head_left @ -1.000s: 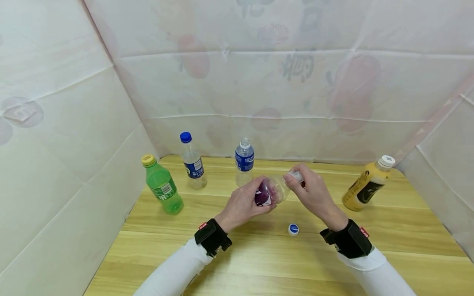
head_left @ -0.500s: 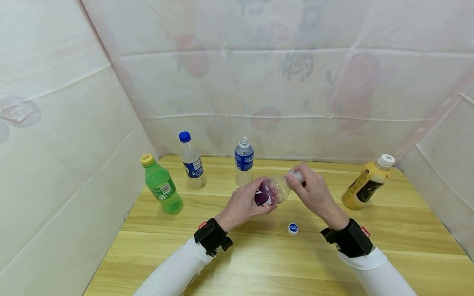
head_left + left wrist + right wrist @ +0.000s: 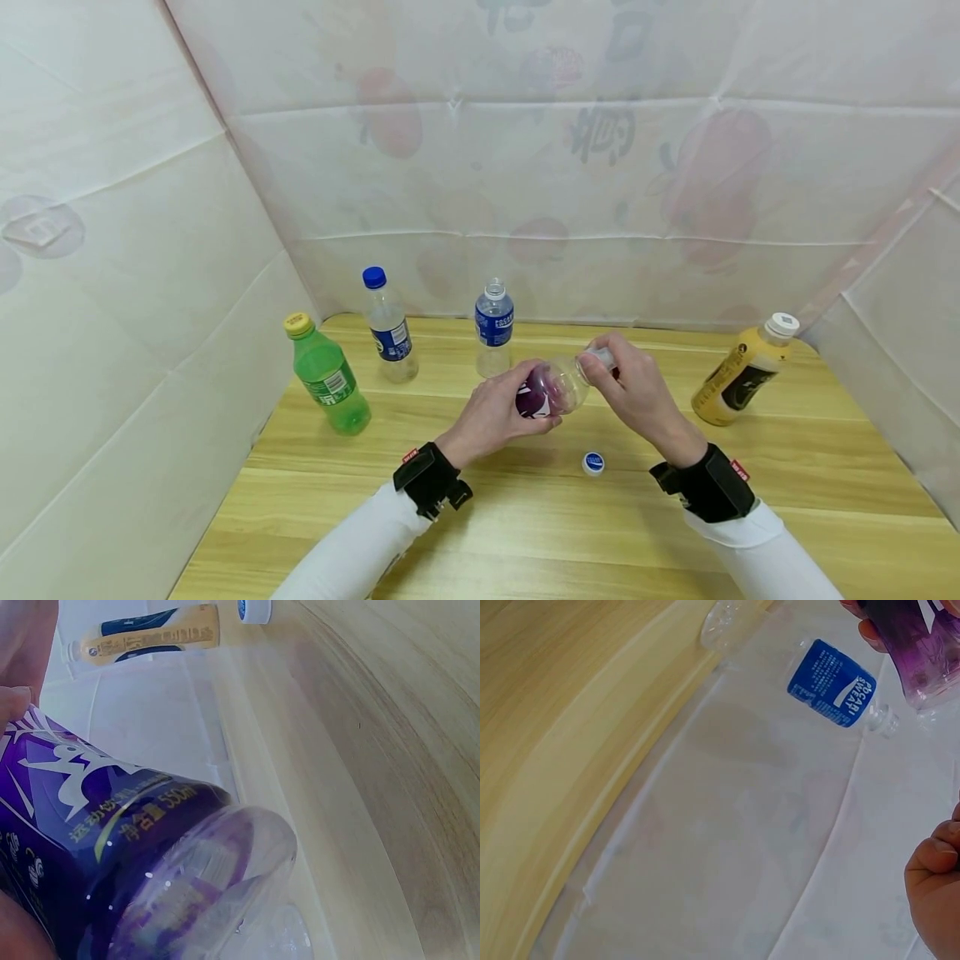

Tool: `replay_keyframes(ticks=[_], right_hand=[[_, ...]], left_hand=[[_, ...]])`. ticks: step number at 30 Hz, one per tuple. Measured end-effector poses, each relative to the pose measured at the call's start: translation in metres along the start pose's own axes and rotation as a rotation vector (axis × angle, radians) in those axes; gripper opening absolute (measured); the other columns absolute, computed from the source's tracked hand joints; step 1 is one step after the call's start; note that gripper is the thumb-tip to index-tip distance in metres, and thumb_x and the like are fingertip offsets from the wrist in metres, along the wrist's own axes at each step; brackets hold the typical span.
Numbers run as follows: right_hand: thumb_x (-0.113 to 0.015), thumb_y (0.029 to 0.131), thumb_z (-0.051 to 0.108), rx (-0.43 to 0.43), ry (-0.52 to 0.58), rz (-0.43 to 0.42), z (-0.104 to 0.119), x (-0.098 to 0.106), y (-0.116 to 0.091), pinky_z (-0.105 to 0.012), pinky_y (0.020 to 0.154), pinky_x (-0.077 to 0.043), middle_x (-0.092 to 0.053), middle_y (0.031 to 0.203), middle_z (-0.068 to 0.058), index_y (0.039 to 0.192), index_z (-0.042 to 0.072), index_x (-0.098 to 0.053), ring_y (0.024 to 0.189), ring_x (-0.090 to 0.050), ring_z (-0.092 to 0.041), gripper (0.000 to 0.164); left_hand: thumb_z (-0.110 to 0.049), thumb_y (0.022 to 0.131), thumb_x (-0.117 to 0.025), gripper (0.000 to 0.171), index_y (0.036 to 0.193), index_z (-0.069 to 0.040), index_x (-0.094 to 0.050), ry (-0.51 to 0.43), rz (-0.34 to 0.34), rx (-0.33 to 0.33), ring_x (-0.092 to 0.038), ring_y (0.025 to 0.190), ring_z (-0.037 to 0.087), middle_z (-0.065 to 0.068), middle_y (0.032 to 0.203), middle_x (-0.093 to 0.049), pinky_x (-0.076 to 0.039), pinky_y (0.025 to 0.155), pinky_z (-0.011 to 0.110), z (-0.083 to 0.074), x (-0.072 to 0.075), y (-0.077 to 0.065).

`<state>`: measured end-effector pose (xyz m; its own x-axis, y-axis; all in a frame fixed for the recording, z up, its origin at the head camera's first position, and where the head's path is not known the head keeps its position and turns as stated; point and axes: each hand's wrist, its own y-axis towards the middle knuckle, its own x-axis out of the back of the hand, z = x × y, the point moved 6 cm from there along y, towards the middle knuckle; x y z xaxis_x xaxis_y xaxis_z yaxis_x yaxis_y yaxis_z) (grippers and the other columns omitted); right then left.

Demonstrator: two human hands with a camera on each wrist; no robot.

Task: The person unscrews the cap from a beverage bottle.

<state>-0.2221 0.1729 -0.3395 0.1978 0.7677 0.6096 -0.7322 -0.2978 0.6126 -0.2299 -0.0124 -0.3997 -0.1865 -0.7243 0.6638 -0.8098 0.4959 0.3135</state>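
Note:
In the head view my left hand (image 3: 491,414) grips a clear bottle with a purple label (image 3: 534,396) round its body. The bottle is tilted above the table, its neck pointing up and to the right. At that end my right hand (image 3: 636,396) pinches the white cap (image 3: 603,357) between thumb and curled fingers. The left wrist view shows the label and the bottle's clear base (image 3: 247,862) close up. Below the hands, a small white cap with a blue top (image 3: 593,463) lies on the table. Behind the left hand stands an uncapped clear bottle with a blue label (image 3: 495,327).
On the left of the wooden table (image 3: 480,533) stand a green bottle with a yellow cap (image 3: 330,379) and a clear bottle with a blue cap (image 3: 392,337). A yellow bottle with a white cap (image 3: 742,371) is at the right. White printed sheets (image 3: 465,183) enclose the table.

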Motion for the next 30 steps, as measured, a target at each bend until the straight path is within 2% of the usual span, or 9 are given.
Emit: replay_keyframes(ticks=[7, 14, 22, 30], right_hand=[[-0.056, 0.108, 0.025, 0.022, -0.016, 0.006, 0.0011, 0.0023, -0.0002, -0.024, 0.052, -0.042, -0.054, 0.078, 0.001, 0.105, 0.001, -0.062, 0.063, -0.048, -0.007, 0.025], [-0.054, 0.109, 0.029, 0.041, -0.036, 0.033, 0.0011, 0.0021, 0.0008, -0.026, 0.055, -0.045, -0.056, 0.081, -0.001, 0.107, 0.001, -0.061, 0.066, -0.051, -0.009, 0.028], [-0.055, 0.108, 0.028, 0.036, -0.008, 0.089, -0.0028, -0.0020, -0.0011, -0.029, 0.061, -0.054, -0.061, 0.087, -0.004, 0.112, -0.002, -0.060, 0.072, -0.060, -0.011, 0.031], [-0.058, 0.108, 0.027, 0.075, 0.024, 0.104, -0.0037, -0.0035, -0.0040, -0.028, 0.062, -0.055, -0.063, 0.090, -0.003, 0.115, -0.002, -0.061, 0.074, -0.060, -0.009, 0.030]], left_hand=[[-0.031, 0.085, -0.087, 0.071, 0.143, -0.009, -0.052, -0.053, 0.012, 0.004, -0.067, 0.115, 0.022, 0.010, 0.130, -0.067, -0.056, 0.095, 0.030, -0.0012, -0.0021, 0.0015], [-0.029, 0.085, -0.087, 0.072, 0.144, -0.009, -0.052, -0.097, 0.023, 0.024, -0.066, 0.116, 0.022, 0.010, 0.130, -0.068, -0.055, 0.098, 0.033, 0.0007, -0.0042, 0.0016], [-0.031, 0.086, -0.086, 0.072, 0.145, -0.009, -0.051, -0.078, 0.035, 0.032, -0.066, 0.116, 0.021, 0.009, 0.131, -0.067, -0.055, 0.099, 0.033, 0.0048, -0.0056, 0.0000], [-0.033, 0.086, -0.086, 0.072, 0.145, -0.011, -0.051, -0.062, 0.043, 0.045, -0.066, 0.116, 0.022, 0.009, 0.131, -0.067, -0.056, 0.098, 0.035, 0.0072, -0.0051, -0.0022]])
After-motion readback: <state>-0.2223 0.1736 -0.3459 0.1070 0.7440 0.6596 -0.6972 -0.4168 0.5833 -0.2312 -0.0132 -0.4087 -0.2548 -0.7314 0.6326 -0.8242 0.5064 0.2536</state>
